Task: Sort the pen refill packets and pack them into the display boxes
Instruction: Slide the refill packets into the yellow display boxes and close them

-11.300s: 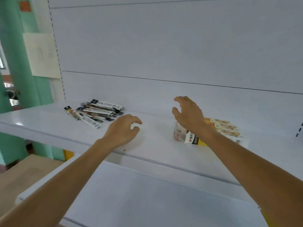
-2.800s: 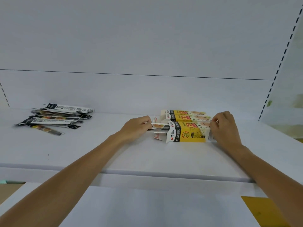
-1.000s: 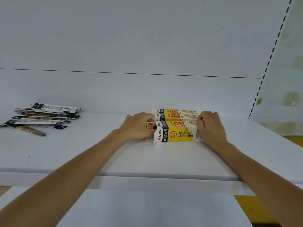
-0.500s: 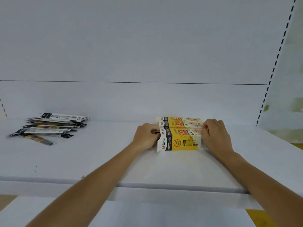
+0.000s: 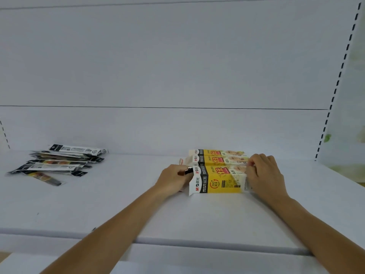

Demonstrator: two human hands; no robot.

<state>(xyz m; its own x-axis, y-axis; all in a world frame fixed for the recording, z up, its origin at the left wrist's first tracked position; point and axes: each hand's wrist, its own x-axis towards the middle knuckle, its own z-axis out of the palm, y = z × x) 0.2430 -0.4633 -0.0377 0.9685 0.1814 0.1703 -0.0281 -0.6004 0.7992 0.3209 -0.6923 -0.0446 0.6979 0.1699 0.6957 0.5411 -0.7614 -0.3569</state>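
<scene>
One display box (image 5: 217, 181) on shelf (image 5: 118, 204): left hand (image 5: 172, 179) pinches refill packet (image 5: 186, 172) at its mouth, right hand (image 5: 264, 175) grips opposite end.

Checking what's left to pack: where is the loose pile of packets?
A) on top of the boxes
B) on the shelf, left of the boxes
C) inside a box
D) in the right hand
B: the pile lies on the shelf, well left of the boxes.

A white shelf (image 5: 98, 210) under soft, even light — behind it a plain white back panel (image 5: 177, 56) crossed by one thin dark seam (image 5: 158, 107). A slotted upright (image 5: 343, 62) rises at right; a lower shelf (image 5: 177, 263) juts below.
</scene>
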